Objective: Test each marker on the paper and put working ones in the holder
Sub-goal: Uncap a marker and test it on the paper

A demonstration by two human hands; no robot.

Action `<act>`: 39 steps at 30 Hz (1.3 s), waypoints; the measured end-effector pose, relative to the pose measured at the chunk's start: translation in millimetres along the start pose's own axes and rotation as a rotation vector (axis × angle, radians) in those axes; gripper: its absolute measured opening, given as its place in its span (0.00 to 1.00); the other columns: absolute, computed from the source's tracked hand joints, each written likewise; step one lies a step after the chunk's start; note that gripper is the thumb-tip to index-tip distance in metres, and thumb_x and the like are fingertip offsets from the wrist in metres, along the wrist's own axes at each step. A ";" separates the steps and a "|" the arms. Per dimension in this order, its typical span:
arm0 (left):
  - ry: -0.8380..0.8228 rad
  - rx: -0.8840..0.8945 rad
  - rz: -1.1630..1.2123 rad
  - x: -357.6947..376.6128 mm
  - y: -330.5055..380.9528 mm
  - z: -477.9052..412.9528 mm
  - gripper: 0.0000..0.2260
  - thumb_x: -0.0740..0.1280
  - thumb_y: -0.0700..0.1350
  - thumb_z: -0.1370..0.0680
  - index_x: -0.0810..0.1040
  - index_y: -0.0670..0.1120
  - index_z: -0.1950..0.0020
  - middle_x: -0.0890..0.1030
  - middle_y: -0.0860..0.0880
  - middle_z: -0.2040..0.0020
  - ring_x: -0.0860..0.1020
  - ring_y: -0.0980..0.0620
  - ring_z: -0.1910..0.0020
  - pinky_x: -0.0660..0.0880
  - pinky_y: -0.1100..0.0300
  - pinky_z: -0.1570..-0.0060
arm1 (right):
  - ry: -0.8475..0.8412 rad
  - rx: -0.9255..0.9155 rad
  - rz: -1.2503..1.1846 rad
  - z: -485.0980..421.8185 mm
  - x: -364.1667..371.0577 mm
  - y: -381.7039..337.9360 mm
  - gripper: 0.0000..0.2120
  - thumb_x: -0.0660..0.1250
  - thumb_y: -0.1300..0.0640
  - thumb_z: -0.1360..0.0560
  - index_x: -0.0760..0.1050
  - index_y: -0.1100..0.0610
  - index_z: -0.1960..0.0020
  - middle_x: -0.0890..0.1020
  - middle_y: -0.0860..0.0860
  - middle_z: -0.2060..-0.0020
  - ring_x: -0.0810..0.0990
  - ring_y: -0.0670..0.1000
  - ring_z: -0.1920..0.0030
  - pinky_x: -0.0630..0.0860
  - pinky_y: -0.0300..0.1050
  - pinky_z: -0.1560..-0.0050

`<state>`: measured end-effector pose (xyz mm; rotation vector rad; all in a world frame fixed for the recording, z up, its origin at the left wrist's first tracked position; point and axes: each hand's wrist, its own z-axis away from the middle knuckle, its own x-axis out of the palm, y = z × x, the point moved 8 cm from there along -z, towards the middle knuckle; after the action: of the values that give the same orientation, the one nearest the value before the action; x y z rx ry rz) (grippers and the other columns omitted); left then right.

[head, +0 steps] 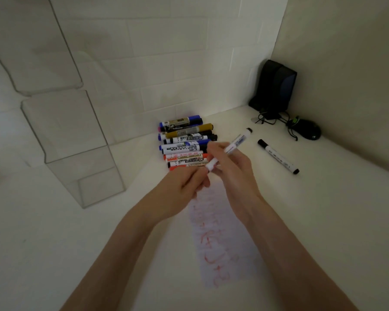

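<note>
1. The right hand (231,167) has its grip closed round the barrel of a white marker (236,142), held above the bench (323,209) with its black end pointing toward the back right corner.
2. The left hand (184,187) is curled at the marker's near white end. It is blurred, so I cannot tell whether its grip pinches that end or a cap, or only meets it.
3. The paper (222,239), a strip with red scribbles, lies under both hands and runs toward the near edge.
4. The pile of markers (184,140) sits at the back edge against the wall. One lone marker (277,157) lies apart toward the right edge.
5. The clear holder (76,142) stands at the left side, and no marker shows in it.
6. Step in hand, as I judge it: working the cap at the near end, before or after a test stroke.
7. If uncapping, the next move calls for pulling the cap straight off, turning the tip down onto a bare patch of paper, and steadying the strip with the left hand.
</note>
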<state>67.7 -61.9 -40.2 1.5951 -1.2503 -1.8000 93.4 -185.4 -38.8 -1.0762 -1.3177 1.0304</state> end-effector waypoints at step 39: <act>0.273 -0.120 -0.517 -25.8 -58.0 28.9 0.24 0.68 0.74 0.34 0.73 0.62 0.45 0.76 0.60 0.53 0.75 0.61 0.52 0.74 0.59 0.53 | 0.046 -0.026 0.476 -15.7 0.9 33.0 0.08 0.76 0.60 0.29 0.77 0.55 0.63 0.79 0.44 0.73 0.75 0.39 0.73 0.72 0.34 0.69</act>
<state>60.8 -2.5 -76.0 2.1421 -0.6304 -1.8089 110.2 -177.8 -70.4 -1.4660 -1.0607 1.3267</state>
